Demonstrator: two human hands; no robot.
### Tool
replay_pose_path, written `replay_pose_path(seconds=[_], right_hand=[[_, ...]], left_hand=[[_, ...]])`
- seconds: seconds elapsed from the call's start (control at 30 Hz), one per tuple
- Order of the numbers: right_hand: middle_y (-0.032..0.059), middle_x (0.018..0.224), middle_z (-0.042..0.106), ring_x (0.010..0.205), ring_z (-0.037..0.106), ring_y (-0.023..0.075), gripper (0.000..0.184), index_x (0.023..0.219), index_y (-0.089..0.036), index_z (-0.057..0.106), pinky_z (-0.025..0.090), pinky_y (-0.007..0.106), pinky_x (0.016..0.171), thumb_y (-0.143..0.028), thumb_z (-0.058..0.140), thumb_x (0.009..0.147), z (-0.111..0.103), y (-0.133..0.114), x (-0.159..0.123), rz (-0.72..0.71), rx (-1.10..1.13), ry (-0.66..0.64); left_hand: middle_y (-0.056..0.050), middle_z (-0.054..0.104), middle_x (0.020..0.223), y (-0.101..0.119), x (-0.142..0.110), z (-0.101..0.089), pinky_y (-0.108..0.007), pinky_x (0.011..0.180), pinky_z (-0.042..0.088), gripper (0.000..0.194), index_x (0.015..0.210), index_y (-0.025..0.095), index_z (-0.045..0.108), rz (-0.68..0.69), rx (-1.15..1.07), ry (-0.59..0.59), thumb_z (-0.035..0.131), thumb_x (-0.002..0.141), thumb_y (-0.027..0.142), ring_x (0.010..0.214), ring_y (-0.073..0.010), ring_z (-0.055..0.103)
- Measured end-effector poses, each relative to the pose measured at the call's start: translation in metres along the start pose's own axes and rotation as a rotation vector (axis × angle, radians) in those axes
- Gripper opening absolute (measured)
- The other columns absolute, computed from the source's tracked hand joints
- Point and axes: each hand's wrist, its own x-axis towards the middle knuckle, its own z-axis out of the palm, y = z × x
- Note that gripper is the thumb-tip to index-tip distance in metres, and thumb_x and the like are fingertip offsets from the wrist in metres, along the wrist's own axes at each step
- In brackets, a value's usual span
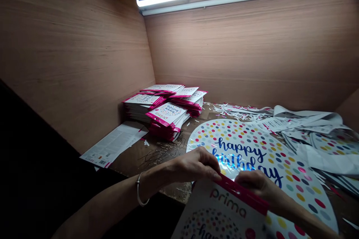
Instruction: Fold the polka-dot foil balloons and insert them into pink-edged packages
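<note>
Left hand (pixel 195 164), right hand (pixel 252 185) on pink packet edge (pixel 241 194), likely foil balloon (pixel 269 157)

Left hand (pixel 195 164) and right hand (pixel 255 186) pinch the pink header (pixel 241 194) of a printed packet (pixel 215 209), held over a dotted foil balloon (pixel 280 160). Bangle (pixel 138 190) on left wrist. Stacked packets (pixel 165 114) sit on the tabletop (pixel 126 164) beside a printed sheet (pixel 112 145); paper scraps (pixel 238 112) lie near the rear wall (pixel 252 52).

worn: thin silver bangle (pixel 138 190) on left wrist (pixel 150 182) | left hand (pixel 193 164), right hand (pixel 259 186): bare | forearms (pixel 112 198): uncovered, no sleeves showed
</note>
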Motion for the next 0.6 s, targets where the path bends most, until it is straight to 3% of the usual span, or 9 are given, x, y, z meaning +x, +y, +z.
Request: replay_pose_path(seconds=[0.1, 0.2, 0.27, 0.4, 0.6], right_hand=[[0.0057, 0.095, 0.067, 0.086, 0.061, 0.0225, 0.019, 0.075, -0.021, 0.071, 0.05, 0.032, 0.071, -0.027, 0.053, 0.078, -0.001, 0.009, -0.004, -0.036, -0.147, 0.019], [0.0069, 0.113, 0.062, 0.102, 0.058, 0.0253, 0.025, 0.098, -0.025, 0.069, 0.048, 0.037, 0.083, -0.032, 0.053, 0.081, -0.003, 0.005, -0.005, -0.054, 0.005, 0.013], [0.0068, 0.111, 0.064, 0.101, 0.058, 0.024, 0.028, 0.106, -0.025, 0.066, 0.047, 0.037, 0.086, -0.035, 0.054, 0.082, -0.002, 0.0, -0.001, -0.084, 0.168, -0.018], [0.0051, 0.101, 0.067, 0.09, 0.06, 0.0195, 0.026, 0.1, -0.023, 0.069, 0.047, 0.03, 0.078, -0.037, 0.058, 0.082, 0.003, -0.005, 0.01, -0.069, 0.404, -0.052], [0.0, 0.063, 0.055, 0.057, 0.045, 0.0095, 0.028, 0.075, -0.015, 0.068, 0.036, 0.021, 0.053, -0.039, 0.057, 0.083, 0.013, -0.003, 0.02, -0.18, 0.371, -0.125]], left_hand=[[0.003, 0.053, 0.054, -0.007, 0.002, -0.008, -0.018, 0.048, 0.029, 0.022, 0.067, 0.008, 0.065, -0.018, -0.004, 0.061, 0.072, 0.056, 0.027, 0.049, -0.0061, 0.042], [0.003, 0.054, 0.054, -0.013, 0.007, -0.016, -0.019, 0.049, 0.028, 0.024, 0.066, 0.008, 0.064, -0.022, -0.016, 0.103, 0.072, 0.055, 0.027, 0.049, -0.006, 0.042], [0.003, 0.053, 0.054, -0.016, 0.01, -0.018, -0.019, 0.049, 0.027, 0.024, 0.065, 0.008, 0.064, -0.022, -0.025, 0.112, 0.072, 0.054, 0.027, 0.049, -0.0059, 0.041], [0.003, 0.054, 0.054, -0.018, 0.012, -0.016, -0.019, 0.05, 0.028, 0.027, 0.067, 0.008, 0.064, -0.038, -0.041, 0.085, 0.074, 0.053, 0.028, 0.049, -0.0056, 0.042], [0.001, 0.058, 0.058, -0.02, 0.012, -0.018, -0.02, 0.051, 0.034, 0.03, 0.072, 0.01, 0.068, -0.073, 0.007, -0.024, 0.075, 0.055, 0.034, 0.051, -0.008, 0.047]])
